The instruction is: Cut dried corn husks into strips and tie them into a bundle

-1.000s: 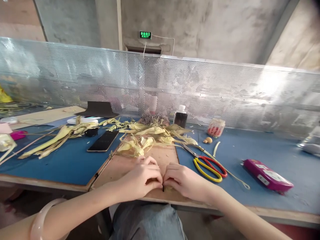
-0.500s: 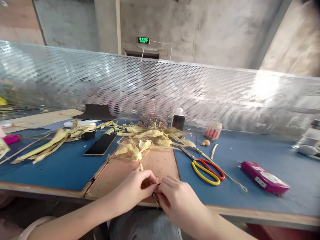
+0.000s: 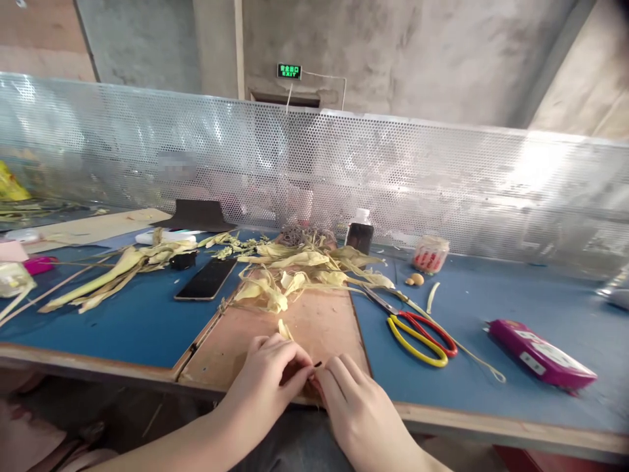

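Worked at the near edge of the wooden board, just over the table lip. Open board at 12 o'clock, up to the heap of yellow husks; scissors at 2 o'clock, phone at 10, pink case at 3 (well apart). Left hand and right hand fingertip to fingertip, both pinched shut on a small husk strip between them, its pale end poking toward 12.

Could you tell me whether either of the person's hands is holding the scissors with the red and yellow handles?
No, the scissors with red and yellow handles lie alone on the blue table mat, while the left hand and right hand meet over the brown wooden board.
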The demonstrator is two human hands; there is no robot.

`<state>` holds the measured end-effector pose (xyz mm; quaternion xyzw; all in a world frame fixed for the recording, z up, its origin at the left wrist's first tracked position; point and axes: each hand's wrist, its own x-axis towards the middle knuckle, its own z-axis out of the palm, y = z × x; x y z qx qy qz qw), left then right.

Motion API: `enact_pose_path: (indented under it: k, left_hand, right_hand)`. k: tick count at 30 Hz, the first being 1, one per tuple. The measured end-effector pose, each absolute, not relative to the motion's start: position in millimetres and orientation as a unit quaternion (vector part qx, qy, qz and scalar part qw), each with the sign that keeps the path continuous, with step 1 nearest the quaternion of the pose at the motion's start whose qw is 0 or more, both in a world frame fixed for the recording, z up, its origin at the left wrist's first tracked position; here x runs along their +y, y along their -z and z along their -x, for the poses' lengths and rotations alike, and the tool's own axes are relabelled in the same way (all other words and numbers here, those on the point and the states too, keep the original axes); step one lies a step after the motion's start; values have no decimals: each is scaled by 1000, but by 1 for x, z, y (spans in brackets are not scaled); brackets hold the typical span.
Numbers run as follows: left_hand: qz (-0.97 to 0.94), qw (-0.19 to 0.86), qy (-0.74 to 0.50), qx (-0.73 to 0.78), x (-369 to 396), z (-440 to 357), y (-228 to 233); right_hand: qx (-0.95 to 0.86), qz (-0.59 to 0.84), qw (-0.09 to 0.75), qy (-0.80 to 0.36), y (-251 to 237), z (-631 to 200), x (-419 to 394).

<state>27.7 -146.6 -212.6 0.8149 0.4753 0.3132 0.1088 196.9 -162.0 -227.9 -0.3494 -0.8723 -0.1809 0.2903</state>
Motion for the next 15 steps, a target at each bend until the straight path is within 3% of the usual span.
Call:
enact_pose_path:
  k: [10, 15]
  left_hand:
    - [-810, 156, -303, 477, -147, -27, 210]
    - [-814, 189, -292, 465, -144, -25, 206]
  right_hand:
    - [-880, 328, 309, 152, 219, -200, -163]
    - [-900, 296, 316, 59, 213, -204, -152]
